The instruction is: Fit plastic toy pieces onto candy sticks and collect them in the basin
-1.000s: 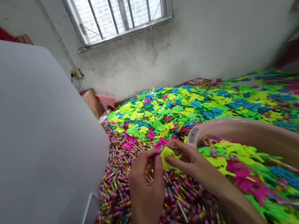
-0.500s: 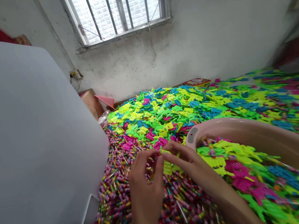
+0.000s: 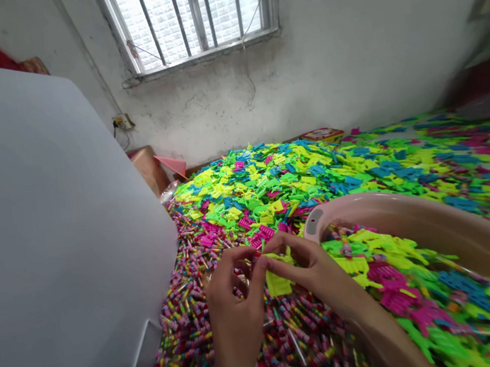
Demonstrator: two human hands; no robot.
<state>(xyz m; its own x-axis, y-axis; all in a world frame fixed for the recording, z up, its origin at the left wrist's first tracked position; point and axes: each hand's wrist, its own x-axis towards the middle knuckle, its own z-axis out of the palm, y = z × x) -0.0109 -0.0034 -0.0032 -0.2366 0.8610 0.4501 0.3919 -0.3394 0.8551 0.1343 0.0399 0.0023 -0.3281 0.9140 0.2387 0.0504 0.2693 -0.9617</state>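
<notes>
My right hand [image 3: 307,263] pinches a flat yellow plastic piece [image 3: 279,283], which hangs below its fingers over the pile. Thumb and forefinger of my left hand [image 3: 237,293] are pressed together and meet the right fingertips at the top of that piece. Between the left fingers a small red piece [image 3: 256,256] shows; most of it is hidden. Under both hands spreads a heap of small tubes with striped, colourful wrapping [image 3: 317,346].
A pink plastic tub [image 3: 397,203] at the right holds yellow, green, pink and blue plastic pieces plus some tubes. Behind the hands rises a mound of similar plastic pieces [image 3: 266,174]. A large white panel [image 3: 56,226] stands close on the left. A barred window [image 3: 194,11] is in the back wall.
The yellow piece has turned so that more of its flat side shows below my right fingers. My left hand has shifted slightly left; the fingertips still meet.
</notes>
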